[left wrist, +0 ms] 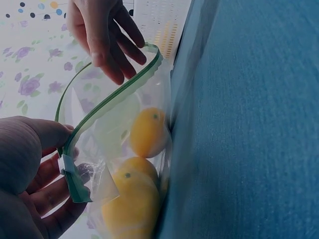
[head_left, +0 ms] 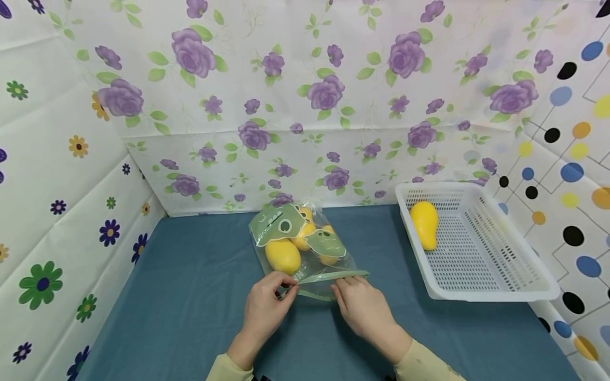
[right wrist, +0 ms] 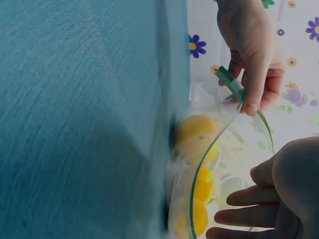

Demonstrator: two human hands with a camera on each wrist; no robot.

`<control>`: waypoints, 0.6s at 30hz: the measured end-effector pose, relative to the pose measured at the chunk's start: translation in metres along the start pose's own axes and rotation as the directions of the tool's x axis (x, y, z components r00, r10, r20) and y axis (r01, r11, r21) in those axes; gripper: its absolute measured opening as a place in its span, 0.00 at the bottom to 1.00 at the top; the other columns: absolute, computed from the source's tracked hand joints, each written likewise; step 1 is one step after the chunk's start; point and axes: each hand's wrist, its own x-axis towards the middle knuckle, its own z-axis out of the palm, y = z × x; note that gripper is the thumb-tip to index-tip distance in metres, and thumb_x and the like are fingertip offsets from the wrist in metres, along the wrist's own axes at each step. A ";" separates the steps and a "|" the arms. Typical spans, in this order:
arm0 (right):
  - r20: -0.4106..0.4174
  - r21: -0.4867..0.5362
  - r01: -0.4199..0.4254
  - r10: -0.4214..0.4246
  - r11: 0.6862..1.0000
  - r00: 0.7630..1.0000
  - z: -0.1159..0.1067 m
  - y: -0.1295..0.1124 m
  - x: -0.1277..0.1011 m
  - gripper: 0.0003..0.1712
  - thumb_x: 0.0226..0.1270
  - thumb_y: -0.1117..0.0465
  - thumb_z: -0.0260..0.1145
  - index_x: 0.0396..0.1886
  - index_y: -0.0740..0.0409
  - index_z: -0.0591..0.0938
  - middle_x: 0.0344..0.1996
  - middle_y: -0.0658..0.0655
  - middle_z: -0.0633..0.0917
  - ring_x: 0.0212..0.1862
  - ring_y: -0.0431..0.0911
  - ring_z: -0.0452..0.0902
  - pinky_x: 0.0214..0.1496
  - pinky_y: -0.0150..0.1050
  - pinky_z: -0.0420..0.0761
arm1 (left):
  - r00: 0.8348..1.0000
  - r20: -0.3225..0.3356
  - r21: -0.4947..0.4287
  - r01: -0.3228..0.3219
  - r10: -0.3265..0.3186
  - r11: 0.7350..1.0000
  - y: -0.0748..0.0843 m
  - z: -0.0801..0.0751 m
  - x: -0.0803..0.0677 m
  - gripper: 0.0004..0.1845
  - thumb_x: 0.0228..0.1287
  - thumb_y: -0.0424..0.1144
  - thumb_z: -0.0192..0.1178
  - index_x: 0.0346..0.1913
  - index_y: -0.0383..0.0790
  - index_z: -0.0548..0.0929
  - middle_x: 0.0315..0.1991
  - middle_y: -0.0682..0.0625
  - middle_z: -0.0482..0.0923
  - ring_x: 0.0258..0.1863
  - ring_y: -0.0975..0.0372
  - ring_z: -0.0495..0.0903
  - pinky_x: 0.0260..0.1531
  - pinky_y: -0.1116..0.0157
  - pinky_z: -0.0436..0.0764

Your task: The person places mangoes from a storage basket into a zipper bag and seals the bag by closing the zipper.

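A clear zip bag with green cartoon faces lies on the blue cloth, its green-edged mouth toward me and parted. Several yellow fruits are inside; the nearest yellow fruit is plump and rounded. My left hand pinches the left end of the mouth between thumb and fingers, beside a small white slider. At the right end is my right hand, its fingers extended at the opening. The left wrist view shows those fingers reaching down inside the rim, holding no fruit.
To the right stands a white plastic basket with perforated sides and base. One yellow mango lies at its left side. Flowered sheets hang behind and at the left, a dotted sheet at the right.
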 end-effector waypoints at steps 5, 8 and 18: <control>0.023 0.015 -0.019 0.018 1.000 1.000 -0.005 0.005 -0.004 0.13 0.82 0.53 0.67 0.31 0.46 0.82 0.24 0.44 0.77 0.38 0.48 0.84 0.34 0.47 0.83 | 1.000 -0.003 -0.002 -0.003 0.003 1.000 -0.001 0.001 0.001 0.07 0.63 0.34 0.79 0.37 0.50 0.91 0.36 0.62 0.84 0.32 0.68 0.83 0.29 0.67 0.83; 0.046 0.038 -0.045 0.043 0.998 0.998 -0.006 0.010 -0.007 0.10 0.83 0.53 0.66 0.37 0.49 0.86 0.29 0.46 0.83 0.42 0.49 0.86 0.38 0.50 0.85 | 1.000 -0.001 -0.006 -0.010 0.010 1.000 -0.001 0.002 0.001 0.04 0.65 0.37 0.78 0.37 0.48 0.91 0.36 0.62 0.84 0.31 0.68 0.83 0.29 0.68 0.82; 0.037 0.100 -0.125 0.122 0.987 0.992 -0.023 0.028 -0.020 0.18 0.82 0.55 0.66 0.62 0.58 0.88 0.55 0.56 0.90 0.55 0.54 0.88 0.55 0.57 0.86 | 0.999 0.019 -0.027 -0.029 0.029 0.999 0.003 0.006 0.003 0.04 0.70 0.42 0.75 0.37 0.48 0.91 0.36 0.61 0.85 0.31 0.67 0.82 0.29 0.68 0.81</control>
